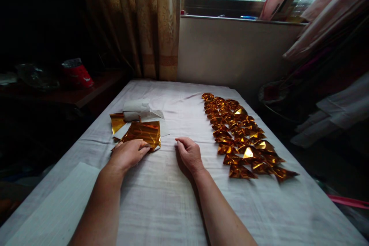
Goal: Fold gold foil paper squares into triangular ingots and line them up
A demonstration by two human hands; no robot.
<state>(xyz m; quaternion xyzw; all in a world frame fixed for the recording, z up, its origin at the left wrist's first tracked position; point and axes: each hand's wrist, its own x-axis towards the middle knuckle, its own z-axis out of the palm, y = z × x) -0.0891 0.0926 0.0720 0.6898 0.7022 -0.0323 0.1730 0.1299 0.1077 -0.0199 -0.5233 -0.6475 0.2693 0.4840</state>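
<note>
My left hand (128,155) is at the near edge of a shiny gold foil sheet (142,130), its fingers curled down on the foil. More foil and white paper show around that sheet, partly beneath it. My right hand (190,153) is closed in a loose fist just above the cloth, thumb against forefinger; whatever may be inside is hidden. Between the hands, a thin dark line (165,135) sticks out beside the foil, too fine to name. To the right lie rows of folded gold foil pieces (239,134) with pointed ends.
A white roll (135,109) lies behind the foil. The table has a white cloth (173,200), with a pale sheet (57,203) at its left front. A red container (77,75) stands on a dark side shelf. Beyond are a curtain (144,19) and a window sill with a pink cup (272,5).
</note>
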